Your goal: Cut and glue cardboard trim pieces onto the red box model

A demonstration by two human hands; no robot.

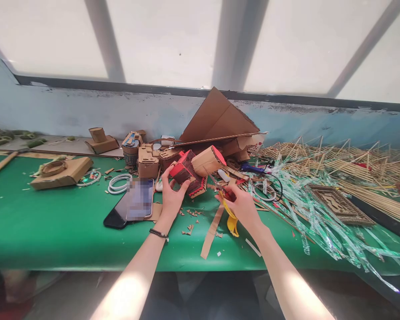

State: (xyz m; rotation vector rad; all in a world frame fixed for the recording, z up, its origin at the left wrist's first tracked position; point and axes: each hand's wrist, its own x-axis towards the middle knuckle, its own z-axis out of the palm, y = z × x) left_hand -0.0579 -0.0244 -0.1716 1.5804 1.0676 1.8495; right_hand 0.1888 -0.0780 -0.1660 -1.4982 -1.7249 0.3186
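My left hand [176, 192] grips a cardboard camera model [194, 177] with a dark, red-edged body. A plain cardboard tube with a red end sticks out of it toward the right. Zigzag trim runs along the model's lower edge. My right hand [242, 206] is closed on scissors [232, 218] with yellow handles, their blades pointing up toward the model and partly hidden. Below the scissors, a cardboard strip [212, 233] lies on the green table [86, 244]. Small triangular cardboard scraps [188, 230] are scattered between my hands.
Two phones [133, 204] and a coiled white cable [118, 183] lie left of my hands. Other cardboard models [148, 161] and leaning cardboard sheets [218, 118] stand behind. Shiny clear strips [306, 213], a blue glue gun [253, 168], a carved frame [342, 204] and thin sticks spread rightward.
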